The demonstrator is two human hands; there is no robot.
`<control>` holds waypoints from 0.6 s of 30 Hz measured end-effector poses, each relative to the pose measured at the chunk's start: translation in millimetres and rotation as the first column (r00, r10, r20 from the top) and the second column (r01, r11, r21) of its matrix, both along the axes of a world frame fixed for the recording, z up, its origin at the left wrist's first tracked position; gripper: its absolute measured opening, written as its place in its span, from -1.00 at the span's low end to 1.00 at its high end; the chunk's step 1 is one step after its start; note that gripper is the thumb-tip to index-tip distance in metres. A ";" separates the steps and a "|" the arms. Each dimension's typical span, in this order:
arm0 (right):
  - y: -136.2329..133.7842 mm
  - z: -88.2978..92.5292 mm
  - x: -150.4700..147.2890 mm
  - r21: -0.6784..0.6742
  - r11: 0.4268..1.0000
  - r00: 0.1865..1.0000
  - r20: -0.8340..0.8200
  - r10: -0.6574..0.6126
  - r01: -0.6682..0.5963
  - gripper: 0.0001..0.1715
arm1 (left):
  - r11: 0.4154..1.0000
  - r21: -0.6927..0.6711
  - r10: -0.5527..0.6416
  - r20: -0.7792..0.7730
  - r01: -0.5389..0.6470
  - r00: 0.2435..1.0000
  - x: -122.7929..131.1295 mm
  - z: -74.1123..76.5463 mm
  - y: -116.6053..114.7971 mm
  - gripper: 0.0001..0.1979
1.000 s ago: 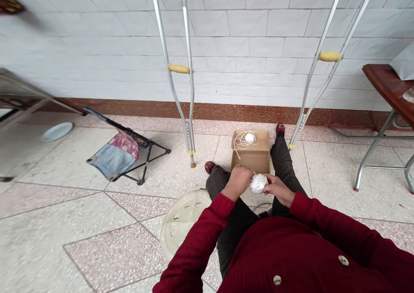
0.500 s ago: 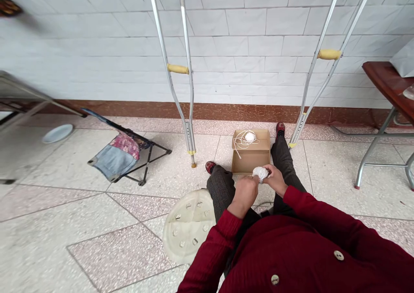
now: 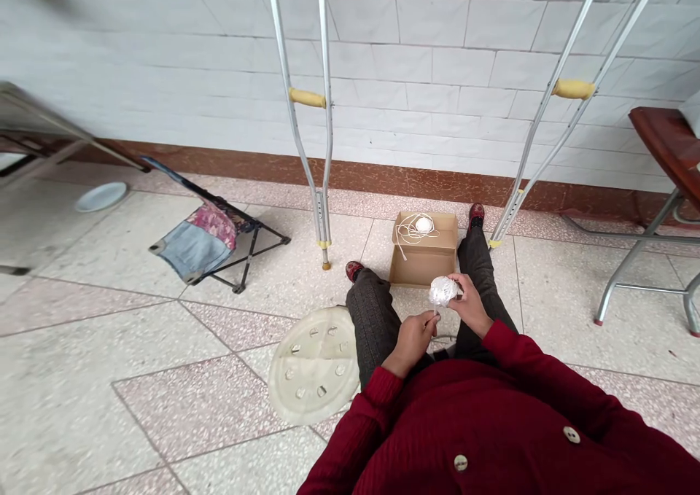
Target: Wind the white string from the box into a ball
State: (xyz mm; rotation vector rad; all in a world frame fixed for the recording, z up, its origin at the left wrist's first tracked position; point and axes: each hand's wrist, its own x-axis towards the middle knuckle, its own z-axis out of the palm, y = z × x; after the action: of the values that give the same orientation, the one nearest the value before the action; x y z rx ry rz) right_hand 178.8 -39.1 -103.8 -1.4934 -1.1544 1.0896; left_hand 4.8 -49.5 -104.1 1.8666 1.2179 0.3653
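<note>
Foil-wrapped ball (image 3: 442, 291) is pinched by fingers of the right hand (image 3: 469, 307) just near of the cardboard box (image 3: 424, 267), left hand (image 3: 410, 342) curled close below, its grip unclear; shaping judged in progress, further pressing seemingly called for.

You sit in a bare tiled room, perhaps a home: white wall tiles (image 3: 415, 43), terrazzo floor (image 3: 82, 378), aluminium crutches (image 3: 307, 98) propped nearby.

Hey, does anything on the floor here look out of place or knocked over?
The low folding seat with the denim patchwork cloth looks askew, tilted on its black frame rather than standing level. A white plate lying on the tiled floor also seems out of place.
</note>
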 end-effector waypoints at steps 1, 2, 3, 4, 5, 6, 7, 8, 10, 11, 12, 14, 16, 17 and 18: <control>-0.6 1.5 0.4 -0.026 1.000 0.998 -0.056 0.011 -0.013 -0.44 | 1.000 -0.019 -0.023 0.004 0.023 1.000 1.9 -3.3 -1.2 -0.57; -0.6 3.8 1.2 -0.047 0.998 0.994 -0.107 0.028 -0.033 -0.42 | 0.998 -0.044 -0.052 0.011 0.053 0.999 2.7 -6.1 -0.8 -0.59; 0.0 6.8 2.6 -0.056 0.997 0.989 -0.143 0.044 -0.053 -0.41 | 0.994 -0.069 -0.079 0.018 0.080 0.997 2.1 -8.4 1.5 -0.62; 1.1 10.5 4.8 -0.051 0.997 0.986 -0.156 0.055 -0.063 -0.40 | 0.991 -0.092 -0.097 0.022 0.098 0.995 -0.2 -9.7 5.5 -0.67; 2.4 14.4 7.8 -0.034 0.998 0.988 -0.143 0.054 -0.059 -0.39 | 0.989 -0.107 -0.100 0.019 0.102 0.995 -4.1 -9.8 11.0 -0.73; 4.0 18.2 11.4 -0.006 0.999 0.993 -0.110 0.039 -0.040 -0.39 | 0.991 -0.110 -0.079 0.009 0.080 0.997 -9.4 -8.5 17.5 -0.77; 5.6 21.5 15.5 0.027 1.000 0.997 -0.070 0.016 -0.014 -0.40 | 0.995 -0.100 -0.031 -0.006 0.030 1.000 -15.3 -5.8 24.3 -0.79; 7.2 23.9 19.7 0.059 0.998 1.000 -0.028 -0.011 0.013 -0.41 | 0.996 -0.081 0.031 -0.017 -0.033 0.999 -21.0 -1.8 30.9 -0.77; 9.6 25.4 26.5 0.093 0.994 0.998 0.035 -0.059 0.056 -0.42 | 0.988 -0.044 0.147 0.009 -0.146 0.989 -28.0 8.8 40.5 -0.73; 10.4 24.6 28.3 0.091 0.993 0.995 0.052 -0.080 0.075 -0.43 | 0.984 -0.044 0.175 0.051 -0.173 0.983 -28.1 14.4 42.8 -0.72; 10.6 23.0 28.7 0.079 0.993 0.994 0.060 -0.096 0.092 -0.43 | 0.981 -0.058 0.189 0.110 -0.184 0.976 -25.5 19.4 43.4 -0.70; 9.2 18.7 25.0 0.050 0.993 0.992 0.067 -0.110 0.107 -0.43 | 0.982 -0.124 0.173 0.255 -0.145 0.951 -14.0 26.3 40.6 -0.65; 5.2 14.9 16.9 0.042 0.996 0.992 0.089 -0.087 0.083 -0.41 | 0.975 -0.197 0.172 0.371 -0.103 0.913 0.6 28.3 35.7 -0.56; 2.3 13.6 12.3 0.042 0.997 0.991 0.114 -0.067 0.063 -0.41 | 0.969 -0.231 0.181 0.405 -0.092 0.896 7.1 27.7 33.5 -0.51; -0.9 12.6 7.8 0.041 0.998 0.988 0.149 -0.043 0.037 -0.42 | 0.961 -0.262 0.197 0.423 -0.088 0.884 12.3 26.4 31.8 -0.48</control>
State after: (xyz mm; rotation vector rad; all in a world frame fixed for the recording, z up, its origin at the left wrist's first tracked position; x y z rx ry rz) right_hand 186.6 -40.0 -91.2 -1.5841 -1.2357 0.9357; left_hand 17.1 -17.7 -77.7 1.3901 1.0301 0.6623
